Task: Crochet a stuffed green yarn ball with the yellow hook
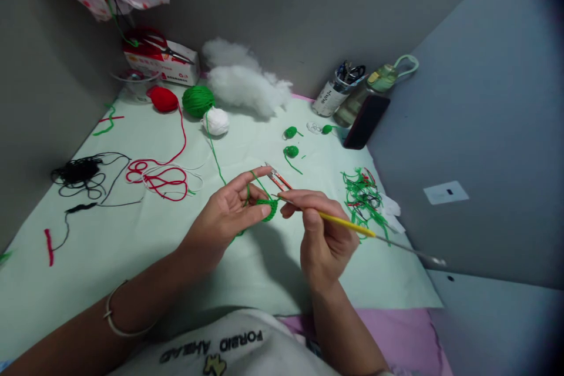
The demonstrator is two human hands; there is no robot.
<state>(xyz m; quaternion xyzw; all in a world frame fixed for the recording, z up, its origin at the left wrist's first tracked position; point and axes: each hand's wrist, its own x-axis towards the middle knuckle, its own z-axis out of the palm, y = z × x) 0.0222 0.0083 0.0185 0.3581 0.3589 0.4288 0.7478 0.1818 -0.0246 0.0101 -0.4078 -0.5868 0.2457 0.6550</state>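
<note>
My left hand (224,211) pinches a small green crochet piece (268,210) between thumb and fingers, with green yarn looped over the raised index finger. That strand runs back to a green yarn ball (198,101). In my right hand (328,235) is a crochet hook (348,223) with a yellow handle, held like a pen. Its near tip meets the edge of the green piece; the metal other end points to the right. Just behind the fingers lie small orange-handled thread snips (281,181), partly covered by my right hand.
Red (164,99) and white yarn balls (215,121) stand beside white stuffing (247,79) at the back. Small green crocheted pieces (291,151) lie ahead. Yarn scraps (363,200) and a propped phone (366,121) are right; tangled black yarn (79,173) is left. Grey walls enclose the table.
</note>
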